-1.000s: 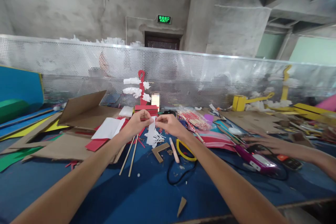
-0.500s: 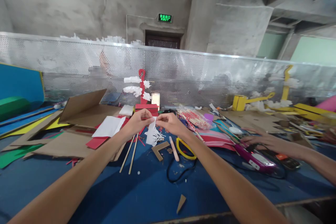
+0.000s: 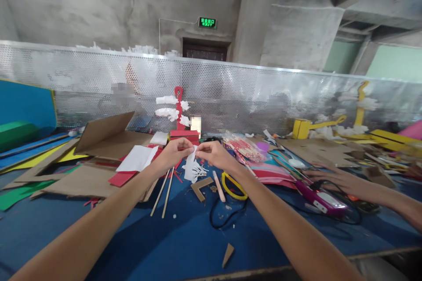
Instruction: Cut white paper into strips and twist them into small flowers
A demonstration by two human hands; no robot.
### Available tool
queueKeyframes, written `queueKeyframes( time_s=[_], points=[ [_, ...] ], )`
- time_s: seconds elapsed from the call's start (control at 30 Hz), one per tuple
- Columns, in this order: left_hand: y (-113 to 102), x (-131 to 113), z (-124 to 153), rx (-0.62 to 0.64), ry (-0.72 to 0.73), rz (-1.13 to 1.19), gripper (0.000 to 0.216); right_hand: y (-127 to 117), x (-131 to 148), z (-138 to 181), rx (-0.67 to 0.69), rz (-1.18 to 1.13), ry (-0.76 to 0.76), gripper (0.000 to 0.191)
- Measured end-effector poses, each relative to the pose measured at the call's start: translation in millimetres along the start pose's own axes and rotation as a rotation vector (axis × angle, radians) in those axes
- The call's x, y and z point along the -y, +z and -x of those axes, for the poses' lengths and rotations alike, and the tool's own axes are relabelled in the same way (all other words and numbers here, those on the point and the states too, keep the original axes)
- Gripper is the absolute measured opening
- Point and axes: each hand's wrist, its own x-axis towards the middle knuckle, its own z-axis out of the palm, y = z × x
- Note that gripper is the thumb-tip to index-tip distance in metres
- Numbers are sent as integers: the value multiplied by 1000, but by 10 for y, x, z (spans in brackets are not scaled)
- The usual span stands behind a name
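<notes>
Between my fingertips hangs a white paper strip point(image 3: 189, 168). My left hand point(image 3: 177, 150) pinches its top edge from the left. My right hand point(image 3: 211, 153) pinches the same edge from the right, with the two hands nearly touching. Below and just right of the strip lies a bunch of thin white twisted paper pieces point(image 3: 199, 169). Behind my hands stands a red stand point(image 3: 183, 134) with a hooked upright bearing white paper tufts. Scissors with yellow handles point(image 3: 234, 186) and a pale pink pen-like stick point(image 3: 219, 186) rest near my right wrist.
Two thin wooden sticks point(image 3: 167, 193) and cardboard sheets point(image 3: 95, 180) lie to the left. On the right are a purple device point(image 3: 319, 199) with a cord and another person's hand point(image 3: 343, 180). A perforated metal screen point(image 3: 231, 96) runs behind the blue table point(image 3: 138, 246).
My hands stay almost in place, and the white paper strip hangs slightly narrower and straighter. The other person's hand on the right has shifted a little over the dark object there.
</notes>
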Motion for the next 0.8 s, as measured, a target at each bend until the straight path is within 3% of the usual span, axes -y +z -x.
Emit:
queueKeyframes(
  time_s=[0.53, 0.8],
  points=[
    [12, 3, -12, -1, -3, 19, 17, 0, -24, -20, -69, -30, 10, 16],
    [24, -58, 13, -15, 43, -219, 23, 10, -33, -15, -64, -60, -46, 16]
  ],
)
